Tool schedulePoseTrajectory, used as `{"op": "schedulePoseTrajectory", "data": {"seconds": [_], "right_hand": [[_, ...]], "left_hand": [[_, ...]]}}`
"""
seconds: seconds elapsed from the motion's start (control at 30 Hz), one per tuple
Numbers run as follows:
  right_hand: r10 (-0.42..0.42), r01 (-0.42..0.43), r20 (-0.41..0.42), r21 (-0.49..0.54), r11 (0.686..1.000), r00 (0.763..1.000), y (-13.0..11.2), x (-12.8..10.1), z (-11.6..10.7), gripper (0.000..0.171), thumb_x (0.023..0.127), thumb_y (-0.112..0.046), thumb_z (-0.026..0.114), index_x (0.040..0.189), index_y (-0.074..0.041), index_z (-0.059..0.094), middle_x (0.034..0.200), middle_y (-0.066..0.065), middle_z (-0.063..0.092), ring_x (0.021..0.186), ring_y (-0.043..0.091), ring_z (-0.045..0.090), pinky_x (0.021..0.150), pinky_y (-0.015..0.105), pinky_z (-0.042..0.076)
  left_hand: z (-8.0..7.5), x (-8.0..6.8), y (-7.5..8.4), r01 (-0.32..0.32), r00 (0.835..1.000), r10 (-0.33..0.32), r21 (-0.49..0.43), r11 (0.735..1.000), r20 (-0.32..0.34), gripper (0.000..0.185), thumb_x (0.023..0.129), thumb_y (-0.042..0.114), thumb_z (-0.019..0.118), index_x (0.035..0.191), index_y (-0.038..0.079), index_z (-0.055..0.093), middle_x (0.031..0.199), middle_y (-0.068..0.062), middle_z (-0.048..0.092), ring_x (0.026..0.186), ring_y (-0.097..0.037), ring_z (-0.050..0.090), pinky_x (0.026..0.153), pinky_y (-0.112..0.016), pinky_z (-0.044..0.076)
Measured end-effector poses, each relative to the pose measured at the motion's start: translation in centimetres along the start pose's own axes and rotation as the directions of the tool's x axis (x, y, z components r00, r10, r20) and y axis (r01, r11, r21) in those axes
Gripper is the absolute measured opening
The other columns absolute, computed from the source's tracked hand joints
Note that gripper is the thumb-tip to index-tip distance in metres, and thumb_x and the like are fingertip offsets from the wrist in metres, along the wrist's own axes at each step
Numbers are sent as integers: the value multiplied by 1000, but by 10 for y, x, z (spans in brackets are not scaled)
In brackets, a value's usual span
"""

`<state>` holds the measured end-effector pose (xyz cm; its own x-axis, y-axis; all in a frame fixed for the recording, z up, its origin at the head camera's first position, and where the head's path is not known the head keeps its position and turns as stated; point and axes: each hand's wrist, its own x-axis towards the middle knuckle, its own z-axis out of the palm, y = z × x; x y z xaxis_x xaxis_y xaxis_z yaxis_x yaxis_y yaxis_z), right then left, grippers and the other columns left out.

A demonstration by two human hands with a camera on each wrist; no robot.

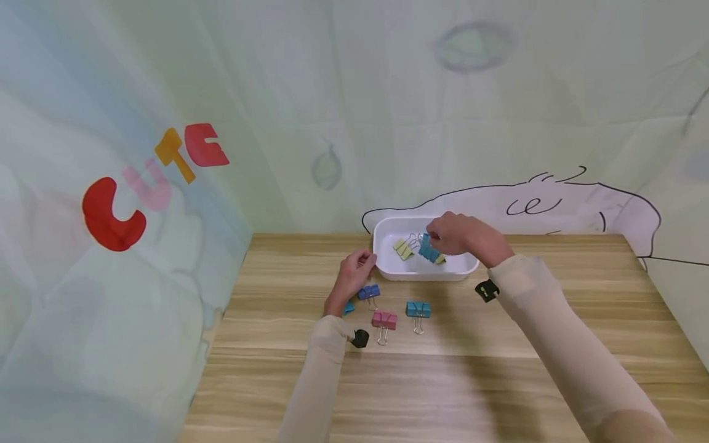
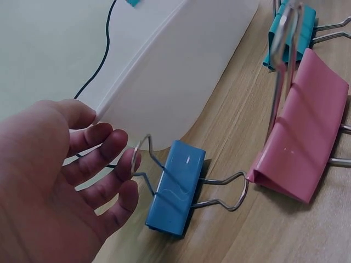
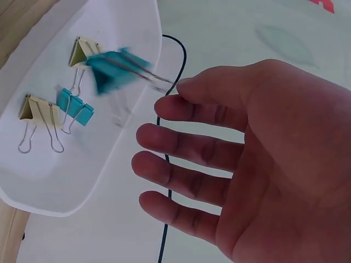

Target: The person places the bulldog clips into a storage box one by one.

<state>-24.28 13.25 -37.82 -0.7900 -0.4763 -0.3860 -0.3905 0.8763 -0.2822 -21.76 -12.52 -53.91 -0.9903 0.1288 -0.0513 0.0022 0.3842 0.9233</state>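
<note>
My right hand [image 1: 451, 234] hovers over the white tray [image 1: 421, 275] with straight, spread fingers [image 3: 181, 137]. A teal binder clip [image 3: 112, 70] is blurred in the air just off its fingertips, above the tray [image 3: 60, 170]. Inside lie two yellow clips [image 3: 30, 107] and a small teal one [image 3: 74, 105]. My left hand [image 1: 357, 267] is relaxed at the tray's left end. Its fingertips [image 2: 118, 164] sit at the wire handle of a blue clip [image 2: 175, 189] on the table. Whether they touch it I cannot tell.
A pink clip [image 1: 384, 319], a teal clip [image 1: 418, 308] and a small teal clip [image 1: 348, 307] lie on the wooden table [image 1: 498, 381] in front of the tray. A printed cloth backdrop [image 1: 166, 184] hangs behind and to the left.
</note>
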Motion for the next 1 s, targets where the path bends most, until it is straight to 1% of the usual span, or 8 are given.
{"op": "schedulePoseTrajectory", "data": {"seconds": [0.17,0.33,0.5,0.6,0.73,0.9,1.0], "right_hand": [[-7,7,-25,-16,1000,1000,-2,-2,-2,15,105,-20,58,109,-8,66,93,7,62,85,25,58,71,36,48],[-21,20,-17,-41,999,1000,-5,-6,-4,18,106,-23,56,110,-8,66,94,6,63,84,23,58,69,35,48],[-36,35,-19,-45,998,999,-7,-11,0,18,106,-23,56,109,-9,66,94,5,63,85,23,58,72,36,48],[-64,63,-28,-41,997,998,-7,-15,7,16,106,-23,58,106,-9,67,91,4,63,85,22,57,73,37,48],[-97,97,-16,-28,995,995,-8,-21,22,16,106,-24,58,101,-11,66,86,2,61,79,19,56,70,34,46],[-112,112,12,14,994,994,-11,-27,44,17,106,-26,59,100,-12,66,83,0,60,76,17,56,66,32,46],[-104,103,24,43,994,994,-14,-28,57,17,106,-27,59,101,-13,67,84,-1,60,77,17,57,66,32,46]], "left_hand": [[1,0,0,-1,1000,1,2,1000,1,30,110,26,55,110,-3,66,97,-20,68,86,-30,65,75,-30,51],[0,-1,-1,11,1000,-11,2,1000,-1,31,110,26,54,111,-3,66,97,-19,68,86,-28,64,75,-30,51],[0,-1,-1,15,1000,-15,2,1000,-4,31,109,26,55,111,-3,67,96,-18,68,85,-26,64,74,-30,51],[1,-1,-1,14,1000,-14,3,1000,-7,31,109,25,55,110,-3,67,96,-18,68,84,-26,63,74,-30,50],[2,0,0,15,1000,-15,6,1000,-5,31,110,25,55,111,-4,66,97,-19,68,85,-27,64,75,-30,51],[2,0,1,14,1000,-14,9,1000,0,31,110,25,54,112,-3,66,98,-20,68,87,-29,64,75,-29,50],[2,-1,1,8,1000,-8,7,1000,-5,30,110,24,54,111,-3,66,98,-20,68,87,-30,64,74,-29,50]]}}
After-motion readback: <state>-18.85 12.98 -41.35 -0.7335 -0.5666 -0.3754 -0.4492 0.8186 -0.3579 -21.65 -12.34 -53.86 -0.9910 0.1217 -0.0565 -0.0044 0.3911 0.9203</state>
